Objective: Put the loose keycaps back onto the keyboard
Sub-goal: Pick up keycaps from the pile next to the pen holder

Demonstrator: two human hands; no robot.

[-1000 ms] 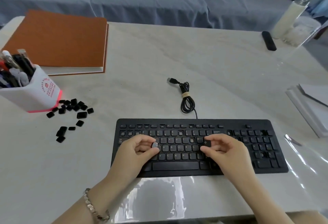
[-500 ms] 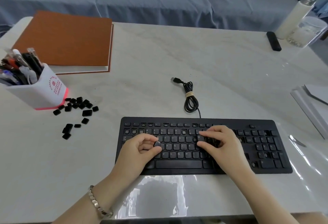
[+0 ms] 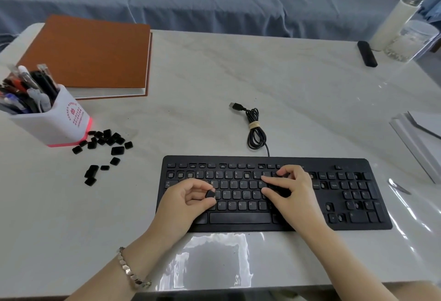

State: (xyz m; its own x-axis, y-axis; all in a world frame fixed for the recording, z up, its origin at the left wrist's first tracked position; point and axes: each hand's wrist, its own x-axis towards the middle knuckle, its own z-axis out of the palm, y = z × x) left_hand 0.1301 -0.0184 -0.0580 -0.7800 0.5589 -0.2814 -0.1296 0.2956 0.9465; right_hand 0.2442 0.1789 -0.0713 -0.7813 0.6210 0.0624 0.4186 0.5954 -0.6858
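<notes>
seating step: left hand (image 3: 188, 202) pinches a keycap (image 3: 210, 193) above the left rows of the keyboard (image 3: 358, 223). right hand (image 3: 293, 195) presses the upper rows; i cannot tell its grasp. next: align the cap over its bare socket, then push.

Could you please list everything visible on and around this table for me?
table: one, white marbled, fills the view
keyboard: one, black, front centre, some keys missing
loose keycaps: roughly twenty, black, left of keyboard
pen holder: one, white with red base, left edge, full of pens
notebook: one, brown, far left
USB cable: one, black, coiled behind keyboard
bottle: one, white, far right corner
jar: one, clear, beside bottle
sofa: one, blue, behind table
bracelet: one, silver, left wrist
left hand: pinches one black keycap over the keyboard
right hand: fingertips on the keys
</notes>
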